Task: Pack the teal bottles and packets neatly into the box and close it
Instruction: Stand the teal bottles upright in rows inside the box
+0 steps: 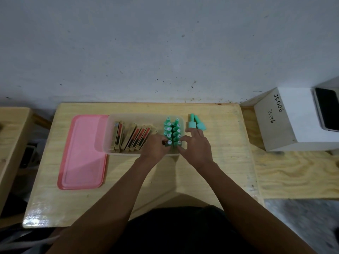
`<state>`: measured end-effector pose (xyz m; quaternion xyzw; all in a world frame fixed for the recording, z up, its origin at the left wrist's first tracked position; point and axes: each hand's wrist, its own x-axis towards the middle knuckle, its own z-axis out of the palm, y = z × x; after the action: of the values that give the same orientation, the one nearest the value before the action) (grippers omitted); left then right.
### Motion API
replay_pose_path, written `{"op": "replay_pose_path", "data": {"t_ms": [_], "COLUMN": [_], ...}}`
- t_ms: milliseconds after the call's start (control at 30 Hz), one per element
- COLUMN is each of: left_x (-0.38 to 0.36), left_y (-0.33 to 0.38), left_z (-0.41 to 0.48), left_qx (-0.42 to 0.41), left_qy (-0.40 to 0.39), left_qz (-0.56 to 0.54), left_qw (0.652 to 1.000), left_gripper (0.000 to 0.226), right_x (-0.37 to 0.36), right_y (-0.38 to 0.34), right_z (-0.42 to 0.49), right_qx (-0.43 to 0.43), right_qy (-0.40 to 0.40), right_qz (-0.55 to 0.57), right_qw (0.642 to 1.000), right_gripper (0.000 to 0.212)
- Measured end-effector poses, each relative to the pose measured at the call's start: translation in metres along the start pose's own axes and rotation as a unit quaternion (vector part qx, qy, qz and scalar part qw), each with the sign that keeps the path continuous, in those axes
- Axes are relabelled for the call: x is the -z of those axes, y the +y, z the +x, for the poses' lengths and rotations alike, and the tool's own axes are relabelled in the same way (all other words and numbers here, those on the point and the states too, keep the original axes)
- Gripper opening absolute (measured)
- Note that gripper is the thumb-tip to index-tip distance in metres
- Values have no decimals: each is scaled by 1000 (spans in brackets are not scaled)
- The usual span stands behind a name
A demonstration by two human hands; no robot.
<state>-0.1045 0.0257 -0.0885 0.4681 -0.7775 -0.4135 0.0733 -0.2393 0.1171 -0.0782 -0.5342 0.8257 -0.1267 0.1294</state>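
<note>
Left arm: is reaching forward and inward from the lower left, forearm bare, wrist straight.
Left hand [156, 145]: is lying knuckles-up, fingers curling round the left bottle [169, 143]; one dark-painted nail is showing at the fingertips.
Right arm: is reaching forward from the lower right, forearm bare, angling inward toward the left arm.
Right hand [195, 147]: is lying back-up, thumb and forefinger pinching the right bottle [179, 143]; the remaining fingers are spreading forward, loosely straight.
Spacing: both hands are working side by side, fingertips close together.
</note>
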Motion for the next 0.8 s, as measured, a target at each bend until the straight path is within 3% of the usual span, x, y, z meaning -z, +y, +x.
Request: {"op": "replay_pose_path", "data": {"t_ms": [800], "left_x": [-6], "left_y": [7], "left_z": [-3], "left_qx": [-2], "left_qy": [48], "left_qz": [6], "left_qw": [999], "left_gripper": [13], "right_x": [9], "right_y": [4], "right_z": [4], "right_qx": [9], "right_qy": [-10], "right_qz": [26], "right_qw": [1000], "right_gripper": [19]}}
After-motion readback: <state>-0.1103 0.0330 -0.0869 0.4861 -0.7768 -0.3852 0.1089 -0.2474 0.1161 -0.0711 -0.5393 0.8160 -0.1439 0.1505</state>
